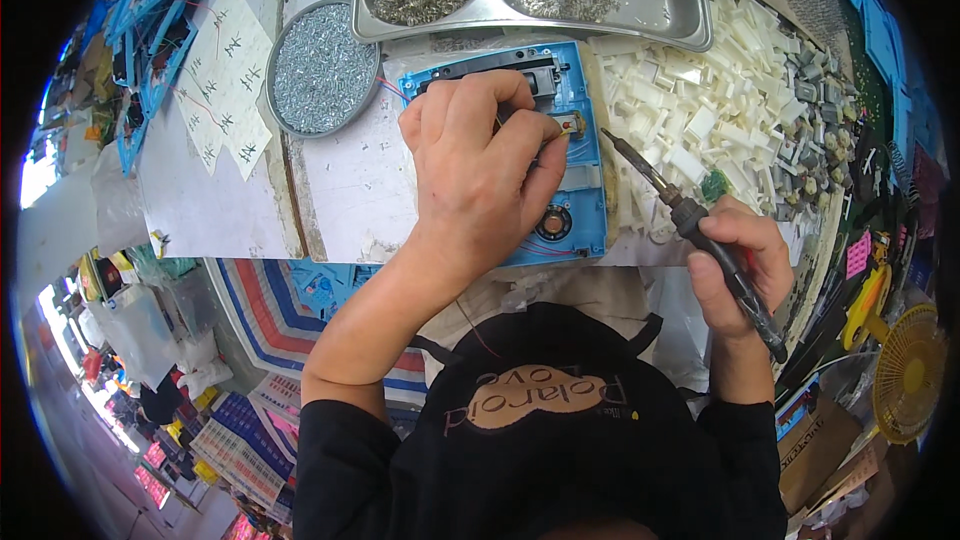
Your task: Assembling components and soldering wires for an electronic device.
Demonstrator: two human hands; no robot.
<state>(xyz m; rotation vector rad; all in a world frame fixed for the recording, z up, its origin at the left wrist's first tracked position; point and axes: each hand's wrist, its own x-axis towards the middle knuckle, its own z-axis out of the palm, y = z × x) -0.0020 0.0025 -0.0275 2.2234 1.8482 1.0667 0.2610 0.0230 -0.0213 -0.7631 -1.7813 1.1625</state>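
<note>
A blue plastic casing (590, 202) lies on the table in front of me, with a black part along its far edge and a small round speaker (553, 223) near its close edge. My left hand (478, 160) rests over the casing, thumb and fingertips pinched beside a small component (571, 125) at its right side. What the fingertips hold is hidden. A thin strand hangs below the left wrist. In my right hand (745, 265) is a soldering iron (690, 215), gripped by its dark handle. Its tip points up and left, just right of the casing and apart from it.
A round dish (324, 68) of small metal pieces stands left of the casing. Beyond it sits a metal tray (640, 32) with springs in two compartments. White plastic parts (690, 90) are heaped on the right. Marked paper (228, 80) lies left; a yellow fan (905, 375) stands lower right.
</note>
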